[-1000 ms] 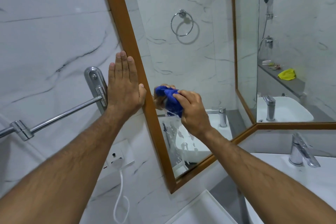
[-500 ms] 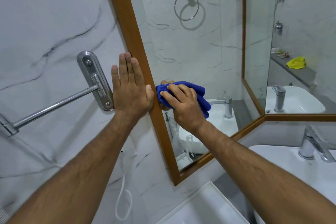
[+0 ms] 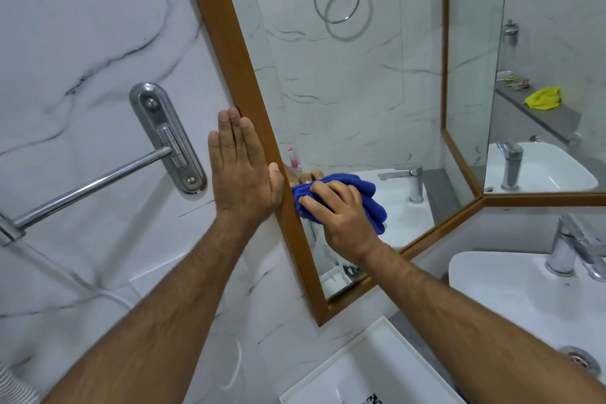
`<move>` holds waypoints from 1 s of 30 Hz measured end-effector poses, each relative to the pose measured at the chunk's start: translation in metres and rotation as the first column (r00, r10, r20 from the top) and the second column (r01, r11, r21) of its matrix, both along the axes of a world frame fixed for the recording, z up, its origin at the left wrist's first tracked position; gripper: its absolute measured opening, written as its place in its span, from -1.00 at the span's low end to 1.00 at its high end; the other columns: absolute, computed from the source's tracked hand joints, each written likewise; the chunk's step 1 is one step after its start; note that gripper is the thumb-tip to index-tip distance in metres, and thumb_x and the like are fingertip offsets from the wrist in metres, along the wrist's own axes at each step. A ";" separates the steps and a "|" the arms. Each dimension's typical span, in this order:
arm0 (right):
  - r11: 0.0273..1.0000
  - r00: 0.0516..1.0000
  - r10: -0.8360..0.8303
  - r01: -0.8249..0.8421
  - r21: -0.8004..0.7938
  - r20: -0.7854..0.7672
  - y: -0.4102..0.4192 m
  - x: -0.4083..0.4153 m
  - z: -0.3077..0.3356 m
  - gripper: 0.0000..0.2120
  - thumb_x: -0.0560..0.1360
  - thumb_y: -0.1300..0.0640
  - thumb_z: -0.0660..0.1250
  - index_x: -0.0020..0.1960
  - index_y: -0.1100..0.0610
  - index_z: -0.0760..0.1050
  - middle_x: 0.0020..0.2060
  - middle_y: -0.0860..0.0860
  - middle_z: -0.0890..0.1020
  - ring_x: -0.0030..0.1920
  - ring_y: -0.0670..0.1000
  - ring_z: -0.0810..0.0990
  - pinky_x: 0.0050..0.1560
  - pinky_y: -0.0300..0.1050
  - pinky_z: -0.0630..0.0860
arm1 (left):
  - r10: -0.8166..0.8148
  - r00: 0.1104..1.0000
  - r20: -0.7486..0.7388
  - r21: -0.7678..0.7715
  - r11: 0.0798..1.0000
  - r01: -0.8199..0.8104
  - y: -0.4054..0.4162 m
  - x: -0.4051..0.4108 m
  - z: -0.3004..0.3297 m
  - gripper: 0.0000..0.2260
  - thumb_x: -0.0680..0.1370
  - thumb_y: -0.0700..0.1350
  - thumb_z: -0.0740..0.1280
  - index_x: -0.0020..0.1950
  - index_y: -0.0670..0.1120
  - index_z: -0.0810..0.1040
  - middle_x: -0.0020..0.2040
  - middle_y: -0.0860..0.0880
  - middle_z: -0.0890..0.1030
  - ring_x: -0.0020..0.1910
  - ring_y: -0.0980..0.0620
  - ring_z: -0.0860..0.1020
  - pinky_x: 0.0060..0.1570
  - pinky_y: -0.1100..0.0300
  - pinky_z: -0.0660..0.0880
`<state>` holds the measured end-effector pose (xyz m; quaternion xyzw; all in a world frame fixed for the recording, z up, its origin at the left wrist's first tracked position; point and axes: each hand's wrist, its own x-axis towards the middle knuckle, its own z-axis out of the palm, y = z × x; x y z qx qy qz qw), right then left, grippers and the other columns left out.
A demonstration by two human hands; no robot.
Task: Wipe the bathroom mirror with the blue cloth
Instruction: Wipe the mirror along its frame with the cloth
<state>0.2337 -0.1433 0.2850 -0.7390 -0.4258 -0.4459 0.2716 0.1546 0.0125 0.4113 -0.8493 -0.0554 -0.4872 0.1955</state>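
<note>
My right hand (image 3: 341, 213) is clamped on the cloth (image 3: 357, 197), fingers curled over the bunched blue fabric and pressing it to the mirror (image 3: 344, 92) at centre frame, right against the inner edge of the wooden frame (image 3: 236, 52). My left hand (image 3: 244, 170) lies flat and open on the marble wall (image 3: 82, 26), fingers together, thumb touching the frame's outer edge; it holds nothing. Left of it, a chrome towel bar (image 3: 95, 182) runs from its oval wall plate toward the left edge. The glass reflects a towel ring at upper centre and a tap and basin beside the cloth. A second mirror panel meets the first at an angle on the right and shows a yellow cloth on a ledge. At lower right sits the white basin (image 3: 511, 298) with its tap (image 3: 574, 249); a white tray (image 3: 377, 367) shows at the bottom edge. Compared with half a second ago, the cloth sits lower on the glass and is still hard against the frame, and the left hand has stayed planted on the wall.
</note>
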 end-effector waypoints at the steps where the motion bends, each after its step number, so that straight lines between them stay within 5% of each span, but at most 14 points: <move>1: 1.000 1.000 0.006 -0.007 -0.017 -0.008 -0.001 -0.001 -0.007 -0.50 0.40 0.42 0.39 0.27 0.07 0.50 0.25 0.12 0.59 0.23 0.23 0.52 0.11 0.26 0.49 | 0.004 1.000 -0.007 -0.011 1.000 -0.004 -0.001 0.000 -0.002 -0.28 0.55 0.01 0.13 0.56 -0.36 -0.04 0.57 -0.40 0.06 0.58 -0.34 0.02 0.56 -0.16 -0.10; 10: 0.971 0.975 0.064 -0.110 -0.213 -0.211 -0.033 -0.018 -0.028 -0.46 0.34 0.44 0.50 0.27 0.13 0.55 0.20 0.14 0.61 0.19 0.22 0.55 0.11 0.24 0.57 | 0.059 0.989 -0.132 -0.013 0.998 -0.061 -0.008 -0.014 -0.016 -0.25 0.55 -0.01 0.13 0.57 -0.35 -0.14 0.59 -0.39 -0.07 0.59 -0.32 -0.10 0.57 -0.18 -0.15; 14: 0.998 0.950 0.049 -0.057 -0.017 -0.309 -0.051 -0.024 -0.011 -0.58 0.38 0.41 0.50 0.22 0.22 0.60 0.13 0.21 0.64 0.10 0.26 0.58 0.02 0.20 0.63 | 0.071 0.974 -0.217 0.052 0.997 -0.061 -0.001 -0.031 -0.026 -0.19 0.50 -0.01 0.18 0.58 -0.34 -0.14 0.59 -0.37 -0.12 0.59 -0.31 -0.16 0.56 -0.13 -0.26; 18: 0.995 0.970 0.040 -0.016 0.103 -0.239 -0.039 -0.024 0.030 -0.55 0.42 0.38 0.48 0.30 0.21 0.55 0.21 0.21 0.59 0.15 0.26 0.54 0.09 0.18 0.60 | 0.109 0.968 -0.225 0.055 0.994 -0.099 0.003 -0.031 -0.025 -0.20 0.53 0.08 0.08 0.58 -0.34 -0.18 0.58 -0.38 -0.13 0.59 -0.32 -0.17 0.55 -0.16 -0.24; 21: 0.998 0.985 0.039 -0.032 0.044 -0.165 -0.019 -0.018 0.043 -0.49 0.46 0.39 0.45 0.38 0.18 0.50 0.30 0.22 0.53 0.29 0.26 0.49 0.20 0.21 0.54 | 0.105 0.967 -0.231 0.013 0.994 -0.105 0.001 -0.026 -0.033 -0.22 0.57 0.14 0.00 0.56 -0.33 -0.23 0.59 -0.38 -0.15 0.58 -0.30 -0.23 0.55 -0.16 -0.23; 26: 0.999 0.992 -0.036 0.040 0.032 -0.123 0.004 -0.014 -0.004 -0.27 0.37 0.52 0.39 0.46 0.10 0.40 0.41 0.23 0.45 0.45 0.28 0.34 0.33 0.40 0.37 | 0.080 0.985 -0.151 -0.034 0.996 -0.086 -0.002 -0.016 -0.056 -0.24 0.58 0.11 0.03 0.56 -0.36 -0.17 0.58 -0.41 -0.05 0.58 -0.31 -0.17 0.56 -0.16 -0.23; 30: 1.000 0.994 -0.026 0.027 0.006 -0.105 0.007 -0.008 -0.046 -0.33 0.44 0.43 0.32 0.48 0.04 0.32 0.44 0.17 0.37 0.47 0.26 0.27 0.33 0.48 0.32 | 0.065 0.991 -0.118 -0.018 0.998 -0.067 0.006 -0.010 -0.067 -0.23 0.57 0.11 0.02 0.55 -0.34 -0.23 0.58 -0.39 -0.06 0.58 -0.31 -0.14 0.56 -0.15 -0.22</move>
